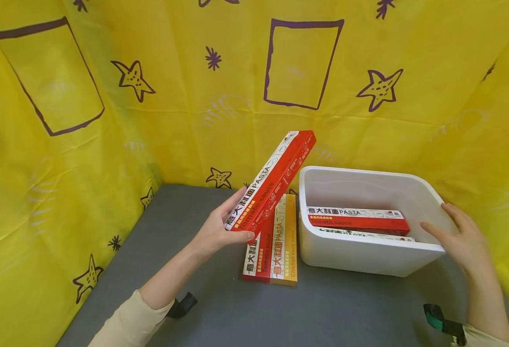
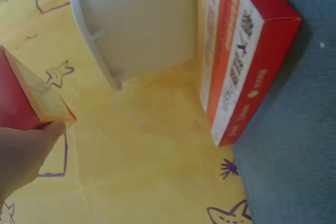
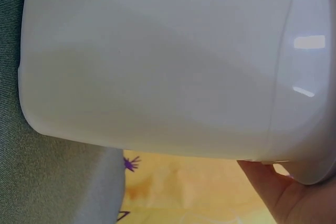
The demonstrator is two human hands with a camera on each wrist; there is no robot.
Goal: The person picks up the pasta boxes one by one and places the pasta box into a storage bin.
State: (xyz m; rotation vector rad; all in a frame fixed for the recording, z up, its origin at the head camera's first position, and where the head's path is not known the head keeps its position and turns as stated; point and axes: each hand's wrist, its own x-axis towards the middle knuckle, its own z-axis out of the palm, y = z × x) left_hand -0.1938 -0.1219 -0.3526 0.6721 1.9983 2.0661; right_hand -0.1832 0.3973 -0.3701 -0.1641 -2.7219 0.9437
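Observation:
My left hand (image 1: 215,232) grips one end of a red tomato sauce pasta box (image 1: 276,180), raised and tilted up to the right. Beneath it, another red pasta box (image 1: 258,262) and a yellow chicken curry pasta box (image 1: 286,241) lie side by side on the table. To their right stands a white bin (image 1: 367,258), holding a red pasta box (image 1: 358,220) and another box mostly hidden by the front wall. At the bin's right rim, my right hand (image 1: 467,238) holds on with the thumb on the inner side; the right wrist view shows fingers (image 3: 265,182) beneath the rim.
A dark grey table (image 1: 324,313) carries everything. Yellow cloth (image 1: 172,96) with purple drawings hangs behind and at both sides, close behind the bin. Dark straps (image 1: 182,306) hang at both wrists.

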